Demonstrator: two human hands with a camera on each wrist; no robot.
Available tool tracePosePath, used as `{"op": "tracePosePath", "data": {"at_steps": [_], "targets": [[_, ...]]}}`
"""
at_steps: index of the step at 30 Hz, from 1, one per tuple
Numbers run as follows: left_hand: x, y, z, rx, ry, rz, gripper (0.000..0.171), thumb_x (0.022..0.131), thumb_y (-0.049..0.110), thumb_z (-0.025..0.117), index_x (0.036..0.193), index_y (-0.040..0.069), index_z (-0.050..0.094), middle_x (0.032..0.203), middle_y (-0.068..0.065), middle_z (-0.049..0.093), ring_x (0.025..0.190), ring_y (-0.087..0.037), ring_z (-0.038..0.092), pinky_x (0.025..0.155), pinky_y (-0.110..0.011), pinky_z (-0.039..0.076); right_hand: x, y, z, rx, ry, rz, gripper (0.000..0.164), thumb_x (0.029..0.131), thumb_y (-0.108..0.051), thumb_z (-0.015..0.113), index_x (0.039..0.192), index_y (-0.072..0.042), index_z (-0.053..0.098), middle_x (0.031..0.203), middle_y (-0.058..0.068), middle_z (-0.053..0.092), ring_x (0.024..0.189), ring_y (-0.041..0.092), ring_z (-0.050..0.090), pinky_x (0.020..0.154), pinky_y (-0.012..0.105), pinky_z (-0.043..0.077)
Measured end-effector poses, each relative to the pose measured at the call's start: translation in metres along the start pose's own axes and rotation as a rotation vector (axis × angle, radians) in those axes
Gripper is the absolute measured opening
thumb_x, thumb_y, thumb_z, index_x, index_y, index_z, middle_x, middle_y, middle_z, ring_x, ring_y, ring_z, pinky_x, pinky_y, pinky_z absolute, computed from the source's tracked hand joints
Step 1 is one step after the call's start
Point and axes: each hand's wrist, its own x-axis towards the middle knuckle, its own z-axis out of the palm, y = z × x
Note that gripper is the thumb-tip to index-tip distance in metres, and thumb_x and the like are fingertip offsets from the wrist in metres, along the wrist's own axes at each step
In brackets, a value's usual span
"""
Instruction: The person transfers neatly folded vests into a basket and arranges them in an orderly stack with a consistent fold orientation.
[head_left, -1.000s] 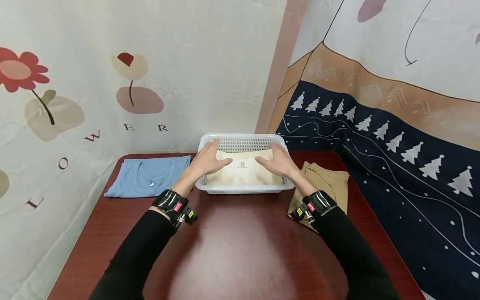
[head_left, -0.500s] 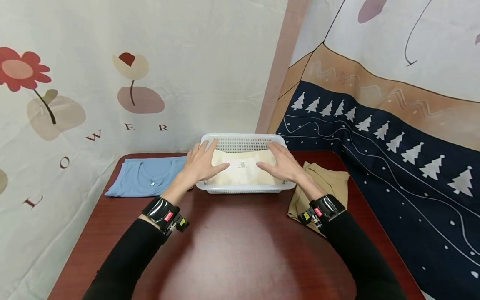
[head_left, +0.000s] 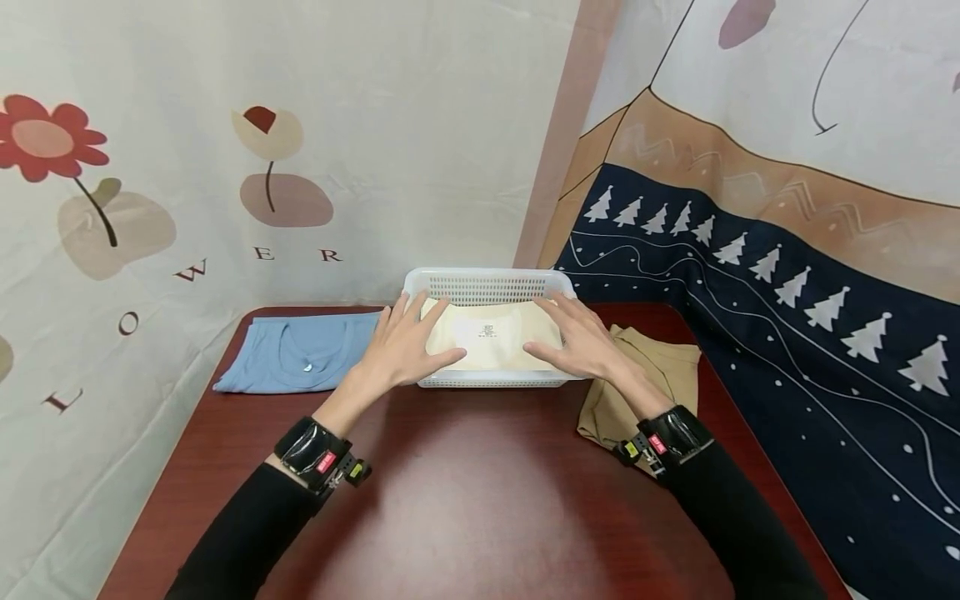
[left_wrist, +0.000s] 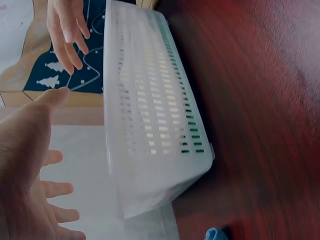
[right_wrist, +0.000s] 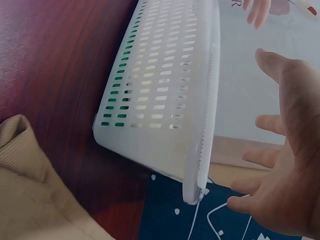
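Note:
A white perforated plastic basket (head_left: 487, 272) stands at the table's far edge. In it lies a folded cream garment (head_left: 487, 343) with a small dark print near its upper edge. My left hand (head_left: 399, 343) hovers over the basket's left side, fingers spread and fairly straight. On the other side my right hand (head_left: 579, 340) does the same. Both wrist views show the left hand (left_wrist: 25, 165) and the right hand (right_wrist: 295, 145) clear of the basket wall, holding nothing. Something green (left_wrist: 193, 136) shows through the lower slots of the basket.
A folded light blue shirt (head_left: 300, 354) lies left of the basket. To the right is a folded tan garment (head_left: 660, 367), partly under my right forearm. Behind the dark red table (head_left: 480, 492) hang printed cloths (head_left: 420, 167).
Both hands have drawn apart and back toward me, rising from inside the basket's ends to above its near rim. The cream garment stays put in the basket.

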Motion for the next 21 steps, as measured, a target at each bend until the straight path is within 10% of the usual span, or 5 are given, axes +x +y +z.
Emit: {"op": "tracePosePath", "data": {"at_steps": [21], "targets": [[-0.025,0.050,0.019,-0.014,-0.056,0.144,0.097,0.099,0.078,0.067,0.177,0.028,0.039,0.185,-0.013,0.036,0.174,-0.047,0.026,0.137,-0.077,0.024,-0.053,0.028,-0.008,-0.033,0.043,0.048,0.091,0.103,-0.061,0.073,0.175,-0.015,0.041,0.181,0.026,0.037,0.169,0.056,0.031,0.137,0.077,0.024]]}}
